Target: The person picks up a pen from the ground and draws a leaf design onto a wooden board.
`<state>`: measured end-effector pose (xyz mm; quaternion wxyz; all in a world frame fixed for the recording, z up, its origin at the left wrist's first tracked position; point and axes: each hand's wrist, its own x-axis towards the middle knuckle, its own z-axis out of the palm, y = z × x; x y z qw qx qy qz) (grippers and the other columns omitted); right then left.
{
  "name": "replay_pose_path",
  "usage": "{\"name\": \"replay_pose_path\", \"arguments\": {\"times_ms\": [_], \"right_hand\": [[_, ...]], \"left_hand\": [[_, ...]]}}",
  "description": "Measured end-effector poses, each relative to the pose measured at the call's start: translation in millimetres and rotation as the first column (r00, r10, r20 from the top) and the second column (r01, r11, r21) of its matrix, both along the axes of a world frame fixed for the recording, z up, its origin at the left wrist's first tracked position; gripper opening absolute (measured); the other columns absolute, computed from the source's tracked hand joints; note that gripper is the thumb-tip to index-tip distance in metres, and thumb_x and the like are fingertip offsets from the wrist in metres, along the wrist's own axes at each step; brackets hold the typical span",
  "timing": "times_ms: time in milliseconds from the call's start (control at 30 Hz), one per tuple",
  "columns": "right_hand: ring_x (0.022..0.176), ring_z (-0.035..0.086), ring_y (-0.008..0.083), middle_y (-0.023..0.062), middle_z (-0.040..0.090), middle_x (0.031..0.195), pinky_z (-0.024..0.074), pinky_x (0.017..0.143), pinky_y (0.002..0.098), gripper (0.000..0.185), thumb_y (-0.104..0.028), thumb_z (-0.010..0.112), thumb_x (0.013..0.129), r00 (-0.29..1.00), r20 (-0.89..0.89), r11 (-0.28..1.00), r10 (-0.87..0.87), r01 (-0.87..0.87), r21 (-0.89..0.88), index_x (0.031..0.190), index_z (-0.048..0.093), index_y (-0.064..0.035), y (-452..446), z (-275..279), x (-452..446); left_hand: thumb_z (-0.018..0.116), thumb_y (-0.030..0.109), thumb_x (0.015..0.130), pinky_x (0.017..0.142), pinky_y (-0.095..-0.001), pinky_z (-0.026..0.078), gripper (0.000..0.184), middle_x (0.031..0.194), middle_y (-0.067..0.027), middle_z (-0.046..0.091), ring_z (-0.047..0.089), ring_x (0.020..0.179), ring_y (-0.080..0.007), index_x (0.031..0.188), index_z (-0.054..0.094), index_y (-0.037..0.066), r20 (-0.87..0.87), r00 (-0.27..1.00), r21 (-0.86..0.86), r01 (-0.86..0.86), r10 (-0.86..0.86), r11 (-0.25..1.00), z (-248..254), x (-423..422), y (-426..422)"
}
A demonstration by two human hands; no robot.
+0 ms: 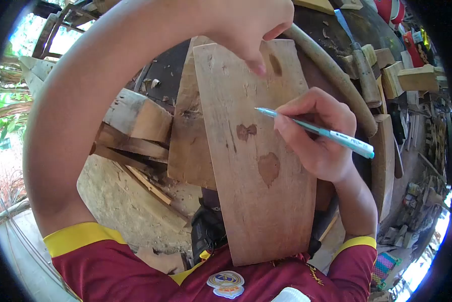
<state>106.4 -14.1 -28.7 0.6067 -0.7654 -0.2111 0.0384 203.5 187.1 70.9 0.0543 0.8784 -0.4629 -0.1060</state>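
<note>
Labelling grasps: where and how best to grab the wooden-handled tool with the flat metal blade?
Likely by the middle of the thick, rounded wooden handle, from above on the person's side: it points back toward them, top uncovered; the flat metal blade points away. The right hand is nearer but holds the slim teal pen.

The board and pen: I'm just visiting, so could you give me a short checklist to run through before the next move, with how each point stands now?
1. Pen firmly held: ok, it sits between the fingers and thumb of the right hand.
2. Pen tip uncovered: ok, it is bare and over the board.
3. Tip touching the wood: cannot tell from this angle.
4. Left hand pressing the board steady: cannot tell; it is at the far end, but pressure doesn't show.
5. Board face free of marks: not ok, it has dark patches.
6. Wooden-handled tool off the board: ok, it lies beyond the right edge.
</note>
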Motion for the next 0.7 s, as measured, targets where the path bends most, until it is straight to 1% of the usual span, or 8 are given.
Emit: {"name": "replay_pose_path", "arguments": {"times_ms": [133, 200, 233, 300, 333, 433, 600, 700], "right_hand": [[0.059, 0.059, 0.0049, 0.0049, 0.066, 0.066, 0.0462, 0.053, 0.0225, 0.01, -0.007, 0.072, 0.086, 0.999, -0.038, 0.999, 0.0, 0.002, 0.051, 0.082, 0.065, 0.0002, 1, -1, 4], [0.066, 0.062, 0.0059, 0.0069, 0.068, 0.077, 0.0477, 0.058, 0.0211, 0.006, 0.001, 0.069, 0.087, 0.997, -0.027, 0.996, 0.067, -0.068, -0.064, 0.087, 0.063, 0.0024, -8, 3, 3], [0.069, 0.063, 0.0064, 0.0079, 0.069, 0.082, 0.0485, 0.06, 0.0203, 0.006, 0.004, 0.068, 0.087, 0.995, -0.027, 0.988, 0.1, -0.102, -0.119, 0.09, 0.063, 0.0034, -11, 6, 3], [0.069, 0.064, 0.0071, 0.0092, 0.07, 0.083, 0.0489, 0.059, 0.0208, 0.006, 0.006, 0.067, 0.085, 0.995, -0.028, 0.986, 0.093, -0.096, -0.133, 0.09, 0.063, 0.0033, -10, 9, 3], [0.069, 0.064, 0.0075, 0.0095, 0.07, 0.084, 0.0492, 0.06, 0.0209, 0.007, 0.006, 0.068, 0.085, 0.996, -0.036, 0.987, 0.084, -0.088, -0.131, 0.09, 0.063, 0.0033, -10, 10, 2], [0.07, 0.065, 0.0082, 0.0099, 0.07, 0.084, 0.0495, 0.06, 0.0209, 0.008, 0.006, 0.068, 0.084, 0.996, -0.027, 0.989, 0.088, -0.09, -0.114, 0.09, 0.063, 0.0032, -8, 11, 4], [0.072, 0.064, 0.0088, 0.0114, 0.071, 0.087, 0.0493, 0.061, 0.0214, 0.01, 0.006, 0.069, 0.083, 0.992, 0.066, 0.986, 0.109, -0.1, -0.133, 0.091, 0.063, 0.003, -6, 10, 2], [0.073, 0.065, 0.0094, 0.0121, 0.071, 0.086, 0.0501, 0.062, 0.0217, 0.009, 0.006, 0.069, 0.084, 0.999, -0.021, 0.983, 0.04, -0.043, -0.179, 0.09, 0.063, 0.003, -4, 13, 0]], "left_hand": [[0.081, 0.033, 0.076, 0.072, -0.0416, 0.052, 0.039, 0.081, -0.0177, 0.068, 0.068, 0.081, -0.0333, 0.086, 0.067, -0.002, 0.019, 0.998, 0.105, -0.064, 0.062, 0.992, 21, -3, 0], [0.081, 0.036, 0.076, 0.068, -0.041, 0.051, 0.04, 0.076, -0.016, 0.068, 0.068, 0.076, -0.0316, 0.08, 0.067, -0.001, -0.054, 0.97, 0.251, -0.216, 0.236, 0.944, 28, 0, -3], [0.08, 0.039, 0.076, 0.065, -0.0406, 0.051, 0.041, 0.072, -0.015, 0.067, 0.067, 0.072, -0.0307, 0.077, 0.067, 0.0, -0.111, 0.924, 0.395, -0.297, 0.366, 0.869, 33, 4, -10], [0.079, 0.044, 0.077, 0.06, -0.0397, 0.05, 0.045, 0.066, -0.0131, 0.066, 0.066, 0.066, -0.0289, 0.071, 0.067, 0.001, -0.134, 0.883, 0.5, -0.331, 0.449, 0.8, 27, 6, -5], [0.078, 0.046, 0.077, 0.059, -0.0392, 0.049, 0.047, 0.063, -0.0123, 0.064, 0.065, 0.063, -0.0281, 0.069, 0.067, 0.001, -0.121, 0.907, 0.463, -0.307, 0.402, 0.832, 18, 3, 11], [0.075, 0.055, 0.079, 0.056, -0.0387, 0.047, 0.056, 0.059, -0.0113, 0.061, 0.061, 0.058, -0.0261, 0.064, 0.064, 0.002, -0.219, 0.857, 0.499, -0.312, 0.466, 0.809, 7, 13, 21], [0.073, 0.058, 0.08, 0.055, -0.039, 0.044, 0.061, 0.057, -0.0113, 0.059, 0.059, 0.056, -0.0252, 0.063, 0.062, 0.0, -0.189, 0.777, 0.661, -0.352, 0.601, 0.663, 10, 19, 4], [0.073, 0.06, 0.079, 0.055, -0.0386, 0.044, 0.063, 0.057, -0.0111, 0.058, 0.059, 0.056, -0.0245, 0.063, 0.061, 0.0, -0.193, 0.779, 0.67, -0.34, 0.597, 0.66, 9, 19, 5]]}}
